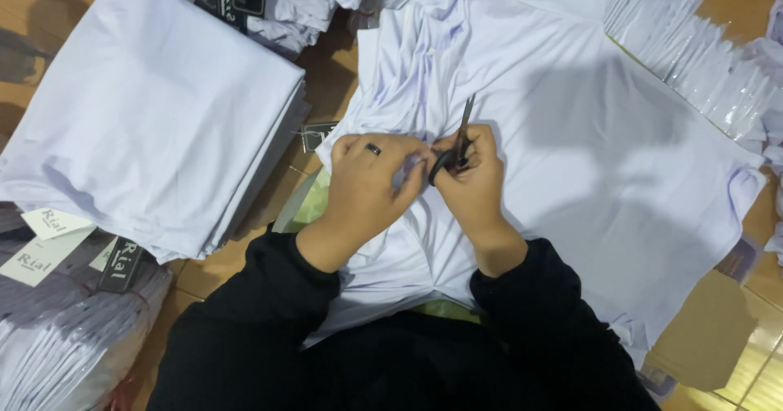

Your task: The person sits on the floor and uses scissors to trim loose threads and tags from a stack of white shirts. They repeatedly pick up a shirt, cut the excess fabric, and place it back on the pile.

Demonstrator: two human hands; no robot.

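A white garment (587,134) lies spread out in front of me. My left hand (367,187), with a dark ring on one finger, pinches a small fold of the fabric near the garment's bunched middle. My right hand (471,178) holds small black scissors (458,142) with the blades pointing up and away, right beside the pinched fold. Both hands touch each other over the cloth. My sleeves are black.
A tall stack of folded white garments (155,109) sits at the left, with tagged bundles (65,313) below it. Clear plastic bags (701,52) fan out at the upper right. More white garments (302,3) lie at the top. Brown cardboard (710,329) shows at the lower right.
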